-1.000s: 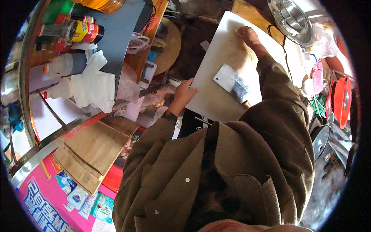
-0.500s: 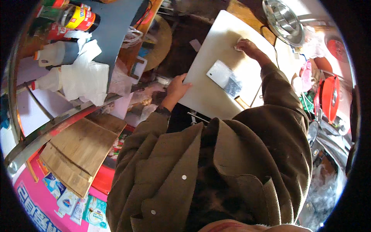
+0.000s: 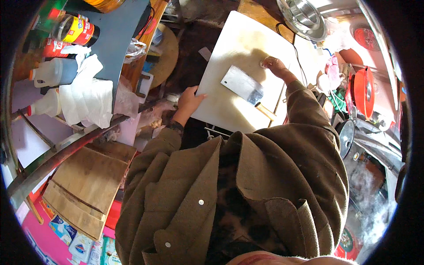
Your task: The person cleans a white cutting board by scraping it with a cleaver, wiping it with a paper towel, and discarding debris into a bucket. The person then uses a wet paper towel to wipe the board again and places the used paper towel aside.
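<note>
Board point(image 3: 221, 55), left grip point(image 3: 189, 105) curled, clasping edge

the cleaver blade point(image 3: 240, 84) looks glossy metal, its handle point(image 3: 266, 112) wood, the white board point(image 3: 221, 48) smooth plastic.

- Bottle point(image 3: 93, 35), upper left: bore a yellow-and-red label point(image 3: 76, 30) with printed characters.
- Red label point(image 3: 55, 47), near it: carried white print.
- Blue-and-white packet point(image 3: 62, 229), lower left: bore lettering.
- White pack point(image 3: 81, 248), beside it: showed a small emblem.
- Teal packet point(image 3: 109, 252): print was too small to read.
</note>
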Available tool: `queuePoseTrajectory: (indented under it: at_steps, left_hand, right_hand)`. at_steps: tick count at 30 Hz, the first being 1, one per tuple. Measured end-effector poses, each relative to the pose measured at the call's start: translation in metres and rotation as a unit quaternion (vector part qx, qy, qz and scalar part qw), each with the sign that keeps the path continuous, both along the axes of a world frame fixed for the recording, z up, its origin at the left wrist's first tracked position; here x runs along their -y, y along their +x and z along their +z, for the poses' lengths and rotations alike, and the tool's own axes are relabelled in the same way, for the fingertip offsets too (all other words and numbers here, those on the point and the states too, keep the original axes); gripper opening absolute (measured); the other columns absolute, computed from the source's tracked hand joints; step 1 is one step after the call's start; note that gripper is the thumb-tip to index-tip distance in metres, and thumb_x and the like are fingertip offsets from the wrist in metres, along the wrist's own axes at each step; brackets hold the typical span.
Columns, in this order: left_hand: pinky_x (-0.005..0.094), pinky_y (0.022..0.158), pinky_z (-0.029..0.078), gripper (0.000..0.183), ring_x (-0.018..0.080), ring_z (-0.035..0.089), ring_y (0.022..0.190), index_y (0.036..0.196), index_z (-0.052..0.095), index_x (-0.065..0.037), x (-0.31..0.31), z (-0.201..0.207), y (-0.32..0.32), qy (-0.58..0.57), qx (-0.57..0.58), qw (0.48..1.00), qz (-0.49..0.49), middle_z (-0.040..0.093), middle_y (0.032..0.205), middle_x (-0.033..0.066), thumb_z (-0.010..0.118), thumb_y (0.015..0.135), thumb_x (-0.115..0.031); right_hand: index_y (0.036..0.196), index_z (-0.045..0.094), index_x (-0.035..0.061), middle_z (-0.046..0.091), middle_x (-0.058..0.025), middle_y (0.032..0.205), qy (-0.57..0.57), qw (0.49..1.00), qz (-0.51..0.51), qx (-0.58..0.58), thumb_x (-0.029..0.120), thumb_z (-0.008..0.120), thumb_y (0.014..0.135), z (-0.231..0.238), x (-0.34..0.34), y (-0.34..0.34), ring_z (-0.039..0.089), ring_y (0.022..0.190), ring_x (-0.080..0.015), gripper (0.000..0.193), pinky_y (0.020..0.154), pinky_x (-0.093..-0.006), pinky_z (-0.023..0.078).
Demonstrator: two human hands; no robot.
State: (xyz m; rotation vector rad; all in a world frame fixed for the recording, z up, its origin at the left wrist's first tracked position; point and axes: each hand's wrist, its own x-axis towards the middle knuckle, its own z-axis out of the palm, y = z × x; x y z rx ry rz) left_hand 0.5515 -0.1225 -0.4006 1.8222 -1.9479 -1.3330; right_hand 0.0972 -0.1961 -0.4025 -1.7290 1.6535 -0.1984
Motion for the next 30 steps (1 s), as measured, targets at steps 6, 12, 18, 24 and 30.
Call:
queuePoseTrajectory:
  at_steps: [6,12,18,24,30]
  left_hand:
    - [0.0439,0.091,0.050,0.051,0.0340,0.062,0.110,0.120,0.068,-0.009,0.003,0.007,-0.002,0.006,0.027,1.000,-0.003,0.065,0.117,0.0152,0.076,0.080,-0.041]
    - [0.0447,0.090,0.050,0.051,0.0346,0.062,0.110,0.119,0.069,-0.010,0.006,0.008,-0.001,-0.001,0.038,0.999,-0.024,0.065,0.115,0.0162,0.076,0.080,-0.042]
    - [0.0452,0.089,0.050,0.052,0.0352,0.062,0.108,0.120,0.067,-0.008,0.000,0.004,0.001,-0.020,0.027,0.999,-0.018,0.066,0.112,0.0165,0.075,0.081,-0.042]
    - [0.0453,0.090,0.050,0.053,0.0356,0.062,0.109,0.119,0.067,-0.005,-0.004,0.003,0.002,-0.021,0.026,0.999,-0.012,0.065,0.116,0.0170,0.073,0.083,-0.042]
    - [0.0447,0.088,0.051,0.050,0.0361,0.063,0.106,0.118,0.068,-0.006,-0.003,0.003,-0.001,-0.023,0.014,1.000,-0.006,0.066,0.114,0.0178,0.074,0.084,-0.042]
  right_hand:
    - [0.108,0.070,0.0044,0.070,-0.0035,0.093,0.032,0.970,-0.219,0.104,0.019,0.065,0.095,0.007,-0.025,-0.019,0.065,0.087,-0.0125,0.020,0.076,-0.0303,0.054]
    - [0.110,0.071,0.0029,0.072,-0.0085,0.091,-0.023,0.946,-0.311,0.094,0.021,0.065,0.094,-0.014,-0.049,0.005,0.068,0.079,-0.0156,0.025,0.069,-0.0323,0.057]
    - [0.104,0.074,0.0059,0.070,-0.0203,0.096,-0.148,0.954,-0.246,-0.091,0.022,0.066,0.087,-0.014,-0.049,0.056,0.068,0.091,-0.0348,0.024,0.084,-0.0403,0.054]
    - [0.097,0.074,0.0062,0.066,-0.0179,0.096,-0.195,0.962,-0.169,-0.084,0.016,0.070,0.083,-0.002,-0.049,0.066,0.065,0.090,-0.0366,0.017,0.084,-0.0416,0.053]
    - [0.092,0.073,0.0059,0.065,-0.0171,0.092,-0.192,0.964,-0.181,-0.027,0.013,0.072,0.082,-0.002,-0.040,0.100,0.065,0.087,-0.0362,0.012,0.079,-0.0416,0.053]
